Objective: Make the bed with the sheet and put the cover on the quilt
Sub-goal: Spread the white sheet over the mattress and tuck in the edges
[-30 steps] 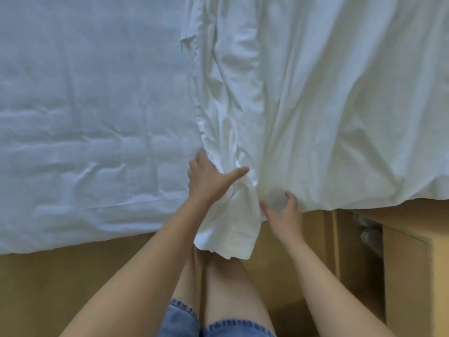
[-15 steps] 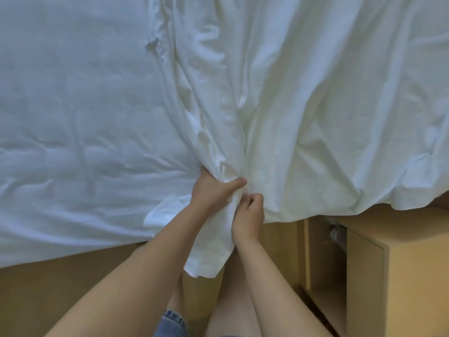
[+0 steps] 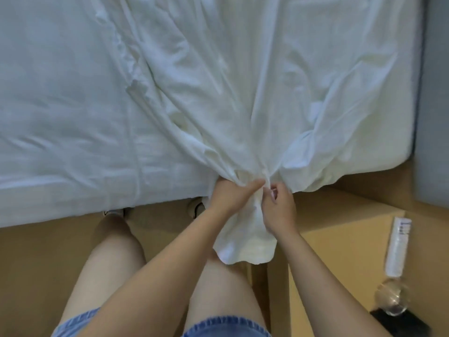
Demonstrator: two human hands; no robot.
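Wooden floor (image 3: 36,259) runs along the near edge of the bed (image 3: 60,117), which fills the upper part of the head view under a pale fitted sheet, lightly creased. On top of the bed's right half lies the cover (image 3: 243,81), white and crumpled, its folds converging toward the near bed edge. Bunched end of the cover hangs off the edge and down between both forearms, ending over the person's right thigh.

Left hand (image 3: 233,197) is closed around the gathered neck of the cover at the bed edge, thumb pointing right across the fabric. Right hand (image 3: 279,210) is just beside it, touching the same bunch, fingers curled in and pinching the fabric; the exact hold is partly hidden by the cloth. The two hands are nearly touching.

Person stands against the bed, bare legs and denim shorts (image 3: 218,327) visible, shoe tips (image 3: 196,206) at the bed base.

Right of the person, a wooden nightstand (image 3: 340,227) sits beside the bed. On it lie a white remote (image 3: 398,246), a clear glass object (image 3: 391,300) that is blurred, and a dark flat item (image 3: 403,324) under it. Grey headboard (image 3: 435,93) rises at the far right.
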